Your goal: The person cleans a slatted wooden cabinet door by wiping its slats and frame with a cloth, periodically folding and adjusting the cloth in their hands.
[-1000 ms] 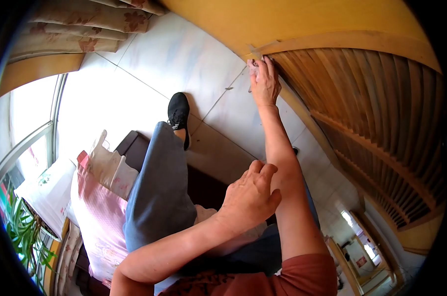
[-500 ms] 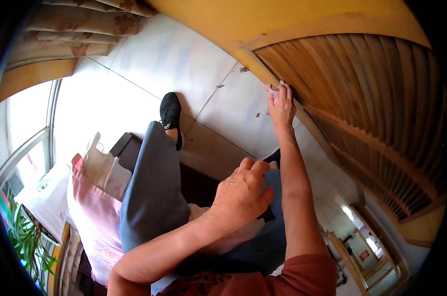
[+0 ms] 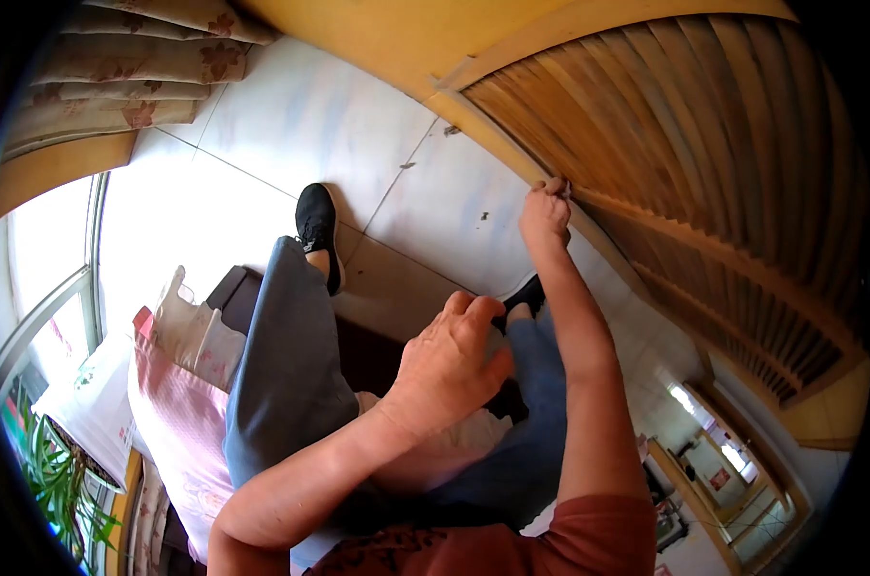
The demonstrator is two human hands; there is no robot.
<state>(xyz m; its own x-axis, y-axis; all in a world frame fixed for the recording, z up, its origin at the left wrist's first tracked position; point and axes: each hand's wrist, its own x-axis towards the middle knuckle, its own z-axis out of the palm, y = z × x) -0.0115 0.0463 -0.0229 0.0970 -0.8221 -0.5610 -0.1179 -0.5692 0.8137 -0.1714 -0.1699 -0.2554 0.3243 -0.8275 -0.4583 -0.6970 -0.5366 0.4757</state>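
Note:
My right hand (image 3: 547,215) is at the lower frame edge of the slatted wooden door (image 3: 665,125), fingers curled round a cloth, of which only a small pale part shows at the fingertips. Over my lap hangs my left hand (image 3: 449,363), its fingers bent and apart, with nothing in it. Small dark scraps (image 3: 451,130) lie on the white floor tiles (image 3: 358,125) beside the door frame.
My black shoe (image 3: 317,226) rests on the tiles. At the left are a pink cloth (image 3: 171,413), a potted plant (image 3: 56,480) and a window (image 3: 46,269). A patterned curtain (image 3: 137,58) hangs at the upper left.
My right hand has moved along the door's lower frame, away from the corner and towards me, and its fingers have closed more. The view has shifted, and my left hand stays over my lap.

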